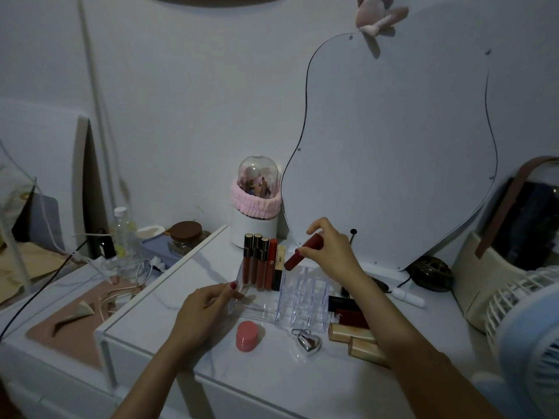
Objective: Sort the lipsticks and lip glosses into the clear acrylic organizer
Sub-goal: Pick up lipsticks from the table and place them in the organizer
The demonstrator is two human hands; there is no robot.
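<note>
With five tubes already upright along its 11 o'clock edge, the clear acrylic organizer (pixel 290 300) is steadied by the left hand (pixel 208 309) pinching its corner while the right hand (pixel 332 252) grips a tilted red lipstick (pixel 304 252) above it, likely next to be uprighted and lowered into an empty cell.

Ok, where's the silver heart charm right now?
The heart charm lies on the tabletop just in front of the organizer, between the pink jar and the gold lipsticks.
</note>
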